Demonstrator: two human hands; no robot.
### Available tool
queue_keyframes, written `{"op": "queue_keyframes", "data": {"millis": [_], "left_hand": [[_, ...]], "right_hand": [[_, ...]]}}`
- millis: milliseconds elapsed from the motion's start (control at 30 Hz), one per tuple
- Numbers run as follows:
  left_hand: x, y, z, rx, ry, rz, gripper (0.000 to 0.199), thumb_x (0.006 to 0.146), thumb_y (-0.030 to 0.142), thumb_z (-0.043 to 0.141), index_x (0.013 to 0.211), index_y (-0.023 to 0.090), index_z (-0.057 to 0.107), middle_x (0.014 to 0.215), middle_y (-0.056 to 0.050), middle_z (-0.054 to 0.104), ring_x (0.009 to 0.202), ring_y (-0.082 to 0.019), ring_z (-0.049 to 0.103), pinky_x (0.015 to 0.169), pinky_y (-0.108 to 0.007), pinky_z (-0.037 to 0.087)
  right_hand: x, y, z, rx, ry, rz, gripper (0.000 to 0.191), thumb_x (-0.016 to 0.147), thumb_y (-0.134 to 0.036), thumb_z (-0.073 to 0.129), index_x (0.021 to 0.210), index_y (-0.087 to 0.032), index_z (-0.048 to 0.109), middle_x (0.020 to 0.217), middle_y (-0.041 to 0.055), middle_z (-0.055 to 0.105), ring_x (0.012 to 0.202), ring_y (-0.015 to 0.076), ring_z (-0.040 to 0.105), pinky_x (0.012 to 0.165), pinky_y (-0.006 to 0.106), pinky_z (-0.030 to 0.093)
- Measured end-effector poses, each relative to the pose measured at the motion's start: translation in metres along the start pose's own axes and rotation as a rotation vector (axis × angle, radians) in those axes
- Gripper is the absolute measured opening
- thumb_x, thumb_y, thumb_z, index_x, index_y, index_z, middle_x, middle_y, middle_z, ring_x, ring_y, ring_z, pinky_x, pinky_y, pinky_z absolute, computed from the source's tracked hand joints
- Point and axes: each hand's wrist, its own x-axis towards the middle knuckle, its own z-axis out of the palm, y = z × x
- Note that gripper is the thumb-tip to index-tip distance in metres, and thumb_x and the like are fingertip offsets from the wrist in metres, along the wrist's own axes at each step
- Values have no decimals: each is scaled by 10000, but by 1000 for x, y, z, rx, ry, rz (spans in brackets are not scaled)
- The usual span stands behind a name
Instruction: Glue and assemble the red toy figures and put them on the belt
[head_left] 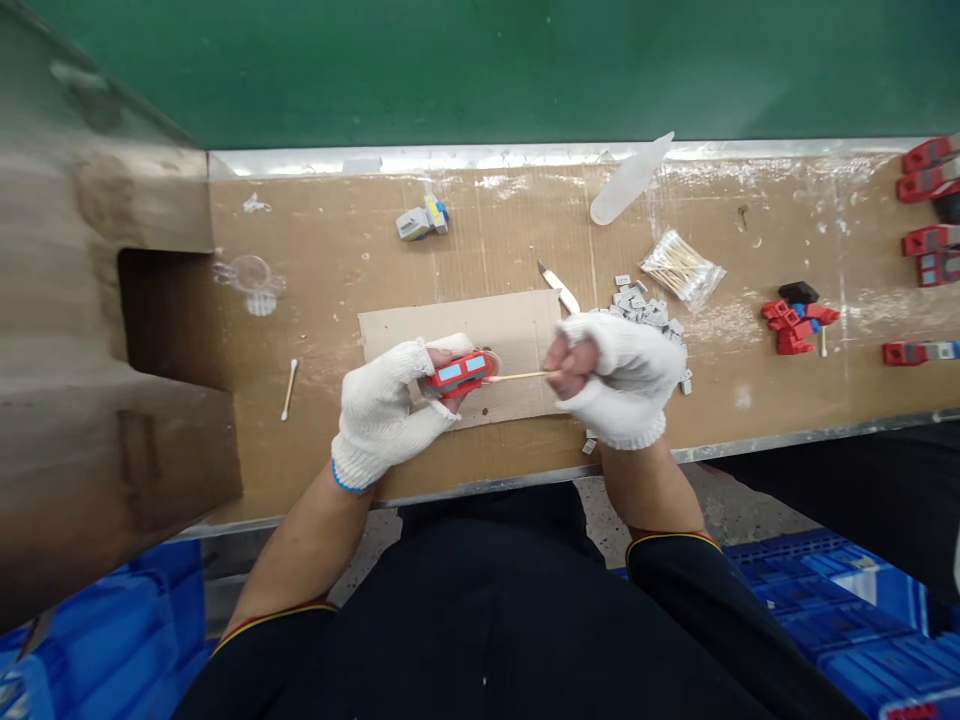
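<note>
My left hand point(394, 405), in a white glove with bare fingertips, grips a small red toy vehicle part point(459, 373) with light blue windows. A clear round piece shows at the part's right end. My right hand point(619, 375), gloved the same way, pinches a cotton swab point(521, 376) by its stick. The swab's left tip touches or nearly touches the right end of the red part. Both hands are over a flat cardboard piece point(510, 325) on the cardboard-covered table point(315, 240).
Small grey pieces point(649, 308) lie beside my right hand, near a knife point(559, 288), a bag of swabs point(682, 270) and a white bottle point(631, 182). A grey toy part point(424, 220) is farther back; red parts point(796, 325) lie right. A metal box point(112, 130) stands left.
</note>
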Motion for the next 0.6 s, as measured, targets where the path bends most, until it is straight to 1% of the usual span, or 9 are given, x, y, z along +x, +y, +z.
{"op": "queue_keyframes", "data": {"millis": [67, 100, 133, 200, 267, 333, 467, 533, 600], "left_hand": [[4, 4, 1, -43, 11, -1, 372, 933, 151, 961, 1264, 295, 869, 1190, -72, 953, 990, -304, 954, 849, -377, 814], [5, 5, 1, -69, 15, -5, 343, 939, 145, 952, 1240, 280, 855, 1191, -75, 952, 986, -300, 953, 845, -376, 808], [6, 7, 1, -98, 18, -8, 327, 945, 138, 939, 1227, 268, 838, 1195, -78, 952, 994, -297, 952, 852, -375, 803], [7, 8, 0, -136, 36, -25, 315, 944, 135, 933, 1208, 246, 800, 1192, -85, 953, 1023, -297, 951, 882, -376, 794], [6, 7, -2, -128, 50, -47, 309, 930, 151, 948, 1175, 229, 776, 1166, -98, 953, 1038, -303, 950, 891, -373, 790], [6, 6, -3, -118, 60, -54, 291, 921, 169, 958, 1135, 225, 769, 1144, -102, 954, 1040, -303, 949, 862, -356, 786], [6, 5, -4, -149, 94, -115, 297, 901, 210, 984, 1103, 234, 767, 1135, -102, 955, 1024, -304, 947, 819, -350, 785], [6, 6, -4, -163, 115, -166, 320, 887, 235, 1006, 1099, 231, 766, 1157, -108, 956, 1022, -304, 947, 816, -349, 790], [6, 7, -5, -180, 130, -184, 340, 878, 218, 1015, 1107, 229, 764, 1194, -106, 957, 1005, -287, 948, 828, -334, 792]], "right_hand": [[4, -1, -13, 16, 67, -62, 307, 1032, -216, 867, 783, -271, 696, 793, -32, 779, 690, 160, 756, 651, 312, 667], [6, 0, -19, -8, 53, -91, 303, 1013, -173, 872, 790, -270, 693, 790, -42, 771, 677, 150, 740, 634, 298, 641], [8, 1, -25, -51, -6, -101, 304, 1007, -146, 865, 794, -269, 686, 788, -50, 759, 673, 141, 722, 632, 288, 617], [11, 4, -31, -143, -187, -112, 294, 1032, -134, 812, 811, -266, 670, 787, -51, 731, 688, 135, 694, 660, 289, 586], [14, 6, -31, -195, -364, -135, 267, 1077, -136, 726, 853, -264, 659, 794, -42, 705, 714, 137, 659, 693, 294, 557], [16, 9, -25, -223, -483, -175, 244, 1094, -122, 663, 896, -262, 646, 806, -34, 690, 744, 143, 623, 713, 297, 516], [17, 16, -9, -361, -570, -239, 248, 1074, -73, 607, 911, -257, 635, 804, -27, 664, 755, 166, 556, 731, 325, 431], [17, 18, -7, -408, -616, -241, 213, 1048, -76, 615, 942, -251, 669, 842, -14, 685, 773, 179, 558, 765, 344, 441], [16, 19, -15, -403, -663, -206, 116, 1019, -137, 683, 1017, -248, 719, 929, 6, 729, 836, 195, 611, 826, 363, 496]]}}
